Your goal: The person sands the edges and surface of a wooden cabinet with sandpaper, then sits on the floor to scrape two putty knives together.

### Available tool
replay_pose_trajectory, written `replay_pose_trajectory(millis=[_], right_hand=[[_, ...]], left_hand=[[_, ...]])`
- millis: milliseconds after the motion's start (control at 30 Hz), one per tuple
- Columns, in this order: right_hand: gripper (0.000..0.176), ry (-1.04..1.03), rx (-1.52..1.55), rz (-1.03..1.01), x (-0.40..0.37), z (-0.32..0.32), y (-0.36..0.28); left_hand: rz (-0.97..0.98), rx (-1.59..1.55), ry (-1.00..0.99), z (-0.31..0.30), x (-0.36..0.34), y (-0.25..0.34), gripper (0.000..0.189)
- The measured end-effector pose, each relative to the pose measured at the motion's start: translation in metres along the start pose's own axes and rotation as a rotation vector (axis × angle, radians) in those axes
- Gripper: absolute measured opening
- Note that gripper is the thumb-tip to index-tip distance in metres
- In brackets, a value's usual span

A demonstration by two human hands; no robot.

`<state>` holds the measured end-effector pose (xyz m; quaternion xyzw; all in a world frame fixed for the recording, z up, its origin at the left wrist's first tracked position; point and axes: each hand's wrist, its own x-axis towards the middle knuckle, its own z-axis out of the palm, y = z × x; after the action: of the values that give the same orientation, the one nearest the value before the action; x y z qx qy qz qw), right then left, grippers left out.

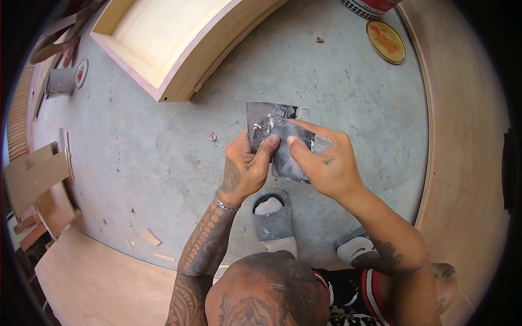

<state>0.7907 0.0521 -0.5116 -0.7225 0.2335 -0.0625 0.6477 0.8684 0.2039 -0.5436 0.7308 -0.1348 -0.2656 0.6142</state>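
Note:
Two thin, dark, smeared plates overlap in front of me, held between both hands. My left hand [247, 167] grips the dark plate [258, 111] at its left side, thumb pressed on top. My right hand [325, 163] pinches the other smeared plate [288, 160] at its right side, its thumb on the face and its fingers partly hidden behind. Whitish residue marks both plates. The two thumbs are close together but apart.
A curved wooden box frame [190, 51] lies ahead. A yellow lid [386, 42] sits by a bucket [370, 6] at upper right. A grey can [61, 82] and wood offcuts [35, 182] are at left. Plywood [459, 157] stands right. Sandalled feet are below; part of another person shows at upper left.

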Motion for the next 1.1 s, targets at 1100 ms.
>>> replay_pose_trajectory(millis=[1100], right_hand=[[0.029, 0.015, 0.11, 0.105, -0.012, 0.005, 0.001]], left_hand=[[0.003, -0.353, 0.162, 0.027, -0.018, -0.016, 0.028]])
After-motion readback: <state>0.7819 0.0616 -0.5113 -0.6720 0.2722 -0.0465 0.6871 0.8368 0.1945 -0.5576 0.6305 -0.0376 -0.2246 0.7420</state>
